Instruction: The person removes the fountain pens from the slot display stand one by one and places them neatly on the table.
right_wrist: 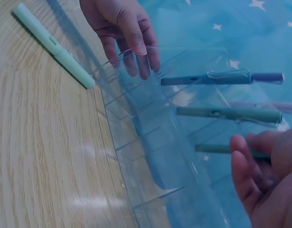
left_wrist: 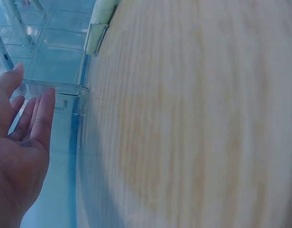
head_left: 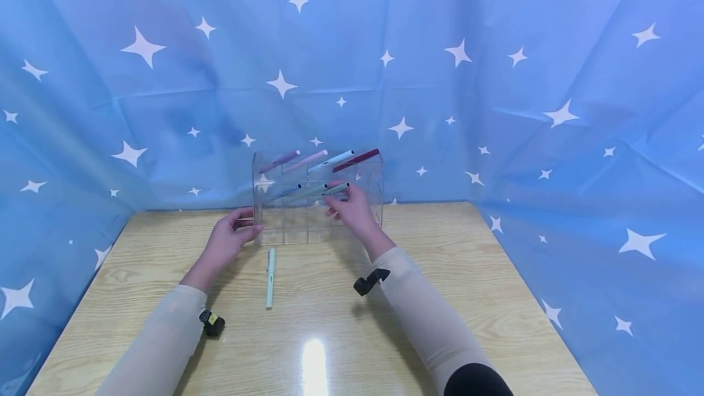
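Note:
A clear acrylic pen rack (head_left: 297, 234) stands at the back of the table. My left hand (head_left: 227, 240) touches its left side, fingers fairly straight and thumb toward the front edge. In the right wrist view, the left hand (right_wrist: 129, 38) is at the rack's corner. My right hand (head_left: 354, 212) pinches a dark green pen (head_left: 337, 189) in the middle row. Fingers partly hide this pen (right_wrist: 212, 148) in the right wrist view. Left of it lie a green pen (head_left: 316, 190) and a blue pen (head_left: 290, 190).
The upper row holds purple (head_left: 283, 159), pink (head_left: 308, 160), light blue (head_left: 332, 160) and dark red (head_left: 356, 161) pens. A mint green pen (head_left: 271, 280) lies on the wooden table (head_left: 440, 274) before the rack. A blue starry curtain (head_left: 352, 35) hangs behind.

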`<state>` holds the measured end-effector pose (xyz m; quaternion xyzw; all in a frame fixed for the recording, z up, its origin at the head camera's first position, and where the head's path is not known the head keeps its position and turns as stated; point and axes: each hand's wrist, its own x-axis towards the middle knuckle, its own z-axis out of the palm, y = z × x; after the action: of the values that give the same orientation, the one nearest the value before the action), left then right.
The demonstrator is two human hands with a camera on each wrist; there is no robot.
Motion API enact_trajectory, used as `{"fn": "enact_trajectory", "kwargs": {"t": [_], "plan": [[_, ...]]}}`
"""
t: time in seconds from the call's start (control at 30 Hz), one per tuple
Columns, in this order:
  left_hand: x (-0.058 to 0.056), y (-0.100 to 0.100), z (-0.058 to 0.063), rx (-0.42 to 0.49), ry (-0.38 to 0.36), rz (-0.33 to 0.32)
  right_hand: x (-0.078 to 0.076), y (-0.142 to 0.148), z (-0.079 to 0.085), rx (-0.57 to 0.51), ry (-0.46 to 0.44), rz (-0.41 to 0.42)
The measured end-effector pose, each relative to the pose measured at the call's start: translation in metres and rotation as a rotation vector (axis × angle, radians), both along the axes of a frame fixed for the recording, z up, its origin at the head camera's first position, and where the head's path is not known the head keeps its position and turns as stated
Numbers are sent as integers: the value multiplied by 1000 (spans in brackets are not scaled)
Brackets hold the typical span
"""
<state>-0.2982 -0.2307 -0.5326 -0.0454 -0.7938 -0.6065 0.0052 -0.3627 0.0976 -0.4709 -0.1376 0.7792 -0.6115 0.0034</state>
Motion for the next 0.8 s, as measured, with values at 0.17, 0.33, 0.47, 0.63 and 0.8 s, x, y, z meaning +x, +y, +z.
{"fn": "enact_trajectory", "kwargs": {"t": [0.17,0.33,0.47,0.63,0.8], "plan": [[-1,0,-1,12,-4,-1,1,-2,0,8,-1,-38],[-2,0,-2,7,-7,0,1,-4,0,10,-2,-78],[-2,1,0,-10,-8,5,1,-3,-1,-52,8,-95],[0,3,4,-35,-7,17,0,0,-1,-126,36,-109],[-1,3,3,-33,-4,17,3,6,0,-130,66,-127]]}}
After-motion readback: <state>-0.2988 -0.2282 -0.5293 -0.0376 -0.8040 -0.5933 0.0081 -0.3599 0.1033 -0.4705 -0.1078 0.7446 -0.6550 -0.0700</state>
